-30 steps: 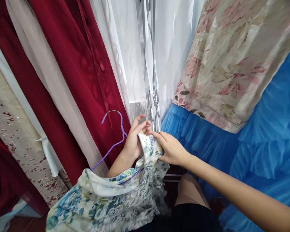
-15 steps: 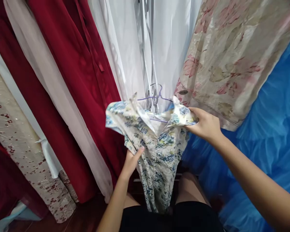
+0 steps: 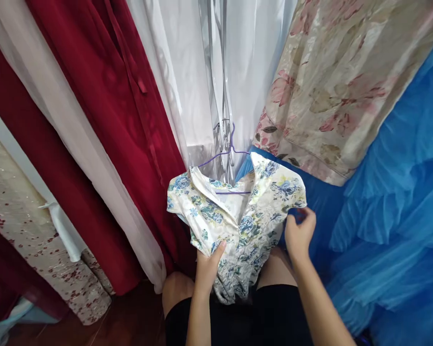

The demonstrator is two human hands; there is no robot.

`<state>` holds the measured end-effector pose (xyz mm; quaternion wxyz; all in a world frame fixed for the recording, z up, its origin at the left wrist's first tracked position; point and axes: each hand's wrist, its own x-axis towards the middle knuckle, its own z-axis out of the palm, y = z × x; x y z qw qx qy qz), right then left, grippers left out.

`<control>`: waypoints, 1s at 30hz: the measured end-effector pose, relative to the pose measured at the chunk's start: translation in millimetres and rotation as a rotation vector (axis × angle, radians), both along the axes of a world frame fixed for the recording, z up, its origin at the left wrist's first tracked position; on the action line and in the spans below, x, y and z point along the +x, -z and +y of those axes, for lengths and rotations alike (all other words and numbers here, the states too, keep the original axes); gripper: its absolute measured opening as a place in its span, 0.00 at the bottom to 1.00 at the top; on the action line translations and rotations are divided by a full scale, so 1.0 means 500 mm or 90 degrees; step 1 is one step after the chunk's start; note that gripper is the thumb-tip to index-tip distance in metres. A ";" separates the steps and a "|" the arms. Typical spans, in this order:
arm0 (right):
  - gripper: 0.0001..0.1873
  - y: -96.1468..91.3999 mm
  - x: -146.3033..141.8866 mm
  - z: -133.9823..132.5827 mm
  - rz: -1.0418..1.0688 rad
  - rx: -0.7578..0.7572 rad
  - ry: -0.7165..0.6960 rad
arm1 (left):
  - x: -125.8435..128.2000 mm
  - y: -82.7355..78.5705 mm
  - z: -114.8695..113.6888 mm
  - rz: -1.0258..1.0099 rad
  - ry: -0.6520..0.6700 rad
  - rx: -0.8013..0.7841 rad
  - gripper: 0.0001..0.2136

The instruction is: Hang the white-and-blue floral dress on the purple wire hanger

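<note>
A white dress with blue and yellow flowers (image 3: 238, 216) hangs on a purple wire hanger (image 3: 228, 153) in front of me, its hook up by the shiny silver strips. My left hand (image 3: 207, 266) grips the dress at its lower left side, thumb on the cloth. My right hand (image 3: 299, 235) is at the dress's right sleeve edge, fingers curled; whether it pinches the cloth is unclear.
Dark red garments (image 3: 104, 110) and a pale sheer one (image 3: 57, 125) hang at left, a white satin one (image 3: 187, 72) behind. A floral beige garment (image 3: 339, 77) and blue tulle (image 3: 393, 216) fill the right. My knees and black shorts (image 3: 245, 317) are below.
The dress went from bunched low in both hands to hanging upright on the hanger. My right hand dropped from the shoulder to the sleeve edge; my left stays low on the cloth.
</note>
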<state>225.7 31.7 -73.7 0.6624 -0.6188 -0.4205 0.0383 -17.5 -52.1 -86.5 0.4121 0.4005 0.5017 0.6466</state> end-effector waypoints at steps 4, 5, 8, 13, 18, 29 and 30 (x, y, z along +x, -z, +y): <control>0.10 0.078 -0.119 -0.086 0.145 -0.033 -0.199 | 0.011 -0.009 -0.013 0.023 0.014 -0.022 0.28; 0.15 0.072 -0.144 -0.098 0.157 -0.048 -0.310 | 0.017 -0.010 -0.015 0.036 0.025 -0.020 0.28; 0.23 0.024 -0.184 -0.112 0.198 -0.117 -0.567 | 0.036 -0.017 -0.023 0.057 0.061 -0.003 0.28; 0.23 -0.038 -0.159 -0.127 0.233 -0.120 -0.656 | 0.061 -0.022 -0.037 0.045 0.061 -0.003 0.32; 0.25 -0.060 -0.112 -0.142 0.278 -0.170 -0.668 | 0.076 -0.006 -0.037 0.086 -0.314 0.144 0.32; 0.18 -0.119 -0.119 -0.135 0.301 -0.203 -0.708 | 0.148 -0.026 0.003 0.323 0.054 0.167 0.04; 0.18 -0.137 -0.116 -0.117 0.287 -0.187 -0.689 | 0.146 -0.029 0.003 0.356 0.071 0.174 0.04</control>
